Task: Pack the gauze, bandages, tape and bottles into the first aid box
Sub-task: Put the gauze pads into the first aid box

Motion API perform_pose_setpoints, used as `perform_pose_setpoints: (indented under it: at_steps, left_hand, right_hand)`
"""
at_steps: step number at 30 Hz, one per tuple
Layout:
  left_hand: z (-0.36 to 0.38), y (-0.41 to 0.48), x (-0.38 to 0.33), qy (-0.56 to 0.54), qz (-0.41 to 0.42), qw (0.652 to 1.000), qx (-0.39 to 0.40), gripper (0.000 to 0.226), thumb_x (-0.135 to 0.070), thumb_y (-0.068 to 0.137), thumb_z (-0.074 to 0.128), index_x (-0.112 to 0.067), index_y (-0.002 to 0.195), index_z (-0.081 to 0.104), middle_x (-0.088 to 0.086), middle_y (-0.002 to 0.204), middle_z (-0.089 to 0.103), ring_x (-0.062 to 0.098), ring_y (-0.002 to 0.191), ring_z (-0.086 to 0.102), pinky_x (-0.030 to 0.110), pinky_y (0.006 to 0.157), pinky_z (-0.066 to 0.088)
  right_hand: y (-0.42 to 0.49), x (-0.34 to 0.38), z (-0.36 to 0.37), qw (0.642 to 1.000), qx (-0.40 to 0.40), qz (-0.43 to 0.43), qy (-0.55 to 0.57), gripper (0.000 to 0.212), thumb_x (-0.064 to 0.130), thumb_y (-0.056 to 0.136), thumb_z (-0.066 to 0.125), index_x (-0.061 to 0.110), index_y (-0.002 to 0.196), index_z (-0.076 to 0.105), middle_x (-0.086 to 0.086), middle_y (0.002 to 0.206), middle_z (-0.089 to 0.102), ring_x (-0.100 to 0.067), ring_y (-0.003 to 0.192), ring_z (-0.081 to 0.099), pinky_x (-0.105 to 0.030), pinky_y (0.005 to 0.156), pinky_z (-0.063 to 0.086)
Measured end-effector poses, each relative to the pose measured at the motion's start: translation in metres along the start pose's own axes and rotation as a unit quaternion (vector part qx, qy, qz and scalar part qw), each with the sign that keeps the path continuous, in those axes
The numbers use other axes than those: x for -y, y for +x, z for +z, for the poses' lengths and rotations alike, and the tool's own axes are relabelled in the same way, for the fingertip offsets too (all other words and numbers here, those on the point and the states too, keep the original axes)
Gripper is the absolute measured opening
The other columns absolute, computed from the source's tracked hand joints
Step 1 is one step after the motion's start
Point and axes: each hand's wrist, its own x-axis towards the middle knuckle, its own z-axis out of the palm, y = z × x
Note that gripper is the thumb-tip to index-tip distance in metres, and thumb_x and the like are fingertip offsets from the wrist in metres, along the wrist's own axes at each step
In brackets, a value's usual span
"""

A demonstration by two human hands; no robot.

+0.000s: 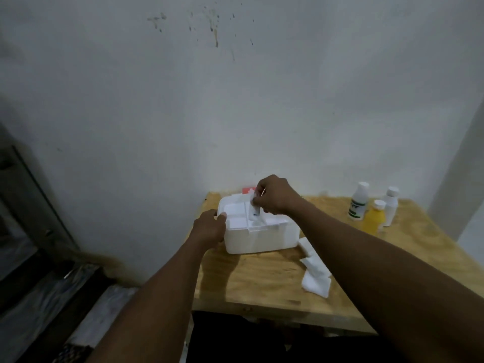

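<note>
Head view: the white box (258, 226) stands open on the wooden table (262, 279). The left hand (209, 226) grips its left edge; the right hand (275, 196) pinches a small white packet (254, 208) over the compartments. Gauze pads (314, 271) lie beside the box; three bottles (372, 205) stand well apart, at right.

hands (272, 196) over first aid box (262, 237), bottles (373, 205)

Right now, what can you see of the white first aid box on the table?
The white plastic first aid box sits open at the back left corner of the wooden table, near the wall. Its top shows a white tray with several compartments. The left hand grips its left edge; the right hand lowers a small white item into a compartment.
</note>
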Motion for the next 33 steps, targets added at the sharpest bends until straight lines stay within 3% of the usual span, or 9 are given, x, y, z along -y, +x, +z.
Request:
perform_pose_setpoints:
  at_steps: [2, 4, 7, 14, 20, 23, 25, 27, 33]
  left_hand:
    - [0.001, 0.0, 0.001, 0.014, 0.016, 1.0, -0.006, 0.051, -0.043, 0.103, 0.042, -0.013, 0.144, 0.047, 0.016, 0.14, 0.057, 0.037, 0.111, 0.064, 0.048, 0.085, 0.061]
    - [0.001, -0.001, 0.003, 0.02, 0.025, 0.999, -0.017, 0.052, -0.045, 0.102, 0.041, -0.015, 0.143, 0.049, 0.015, 0.141, 0.058, 0.037, 0.113, 0.063, 0.051, 0.091, 0.058]
    - [0.002, 0.0, 0.005, 0.017, 0.026, 0.999, -0.028, 0.053, -0.047, 0.101, 0.041, -0.016, 0.143, 0.05, 0.015, 0.139, 0.059, 0.038, 0.112, 0.065, 0.052, 0.091, 0.057]
    - [0.006, 0.004, 0.008, 0.023, 0.037, 0.998, -0.047, 0.051, -0.046, 0.102, 0.038, -0.015, 0.14, 0.053, 0.015, 0.135, 0.062, 0.037, 0.109, 0.066, 0.053, 0.089, 0.058]
    - [0.006, 0.001, 0.005, 0.007, 0.025, 0.998, -0.053, 0.05, -0.046, 0.1, 0.039, -0.019, 0.138, 0.056, 0.014, 0.131, 0.064, 0.038, 0.103, 0.067, 0.05, 0.084, 0.06]
    - [0.005, 0.001, 0.004, 0.003, 0.027, 0.998, -0.051, 0.048, -0.045, 0.1, 0.04, -0.017, 0.136, 0.058, 0.015, 0.13, 0.065, 0.038, 0.103, 0.067, 0.05, 0.085, 0.06]
    - [0.004, 0.0, 0.003, 0.0, 0.025, 0.998, -0.052, 0.048, -0.045, 0.1, 0.041, -0.018, 0.136, 0.058, 0.015, 0.13, 0.065, 0.038, 0.103, 0.067, 0.05, 0.086, 0.06]
    - [0.004, -0.001, 0.002, -0.003, 0.021, 0.998, -0.053, 0.047, -0.044, 0.1, 0.042, -0.018, 0.137, 0.057, 0.014, 0.131, 0.064, 0.038, 0.103, 0.067, 0.051, 0.085, 0.06]
    - [0.006, 0.001, 0.002, -0.011, 0.013, 0.999, -0.049, 0.045, -0.037, 0.103, 0.043, -0.016, 0.14, 0.054, 0.016, 0.133, 0.063, 0.037, 0.101, 0.068, 0.049, 0.08, 0.062]
  right_hand:
    - [0.003, -0.003, 0.013, 0.999, 0.024, 0.002, -0.037, 0.015, 0.013, 0.08, 0.069, 0.005, 0.093, 0.069, -0.012, 0.095, 0.07, -0.032, 0.09, 0.067, -0.042, 0.079, 0.058]
    - [0.005, -0.008, 0.021, 0.998, 0.028, 0.0, -0.058, 0.022, 0.015, 0.082, 0.068, 0.012, 0.103, 0.063, -0.011, 0.106, 0.065, -0.028, 0.098, 0.059, -0.035, 0.074, 0.048]
    - [0.005, -0.014, 0.027, 0.998, 0.007, -0.01, -0.067, 0.025, 0.021, 0.084, 0.068, 0.023, 0.107, 0.057, -0.009, 0.112, 0.064, -0.021, 0.091, 0.052, -0.03, 0.065, 0.037]
    - [-0.007, -0.017, 0.041, 0.995, 0.01, -0.042, -0.093, 0.022, 0.018, 0.092, 0.06, 0.012, 0.105, 0.076, -0.008, 0.111, 0.073, -0.024, 0.098, 0.066, -0.029, 0.078, 0.049]
    - [-0.012, -0.026, 0.043, 0.994, 0.017, -0.051, -0.094, 0.027, 0.02, 0.094, 0.054, 0.011, 0.107, 0.076, -0.007, 0.111, 0.074, -0.023, 0.1, 0.066, -0.035, 0.088, 0.053]
    - [-0.013, -0.028, 0.042, 0.995, 0.018, -0.049, -0.085, 0.032, 0.025, 0.095, 0.054, 0.014, 0.123, 0.066, -0.006, 0.124, 0.068, -0.025, 0.113, 0.061, -0.035, 0.094, 0.048]
    - [-0.012, -0.03, 0.043, 0.997, 0.007, -0.044, -0.07, 0.037, 0.028, 0.095, 0.056, 0.015, 0.129, 0.057, -0.008, 0.123, 0.066, -0.025, 0.109, 0.06, -0.033, 0.087, 0.046]
    - [-0.012, -0.031, 0.044, 0.997, 0.002, -0.043, -0.071, 0.032, 0.029, 0.094, 0.059, 0.015, 0.122, 0.057, -0.01, 0.115, 0.068, -0.022, 0.096, 0.058, -0.031, 0.077, 0.042]
    - [-0.016, -0.024, 0.051, 0.995, -0.028, -0.028, -0.094, 0.023, 0.029, 0.094, 0.06, 0.013, 0.109, 0.067, -0.006, 0.11, 0.069, -0.024, 0.098, 0.064, -0.033, 0.078, 0.048]
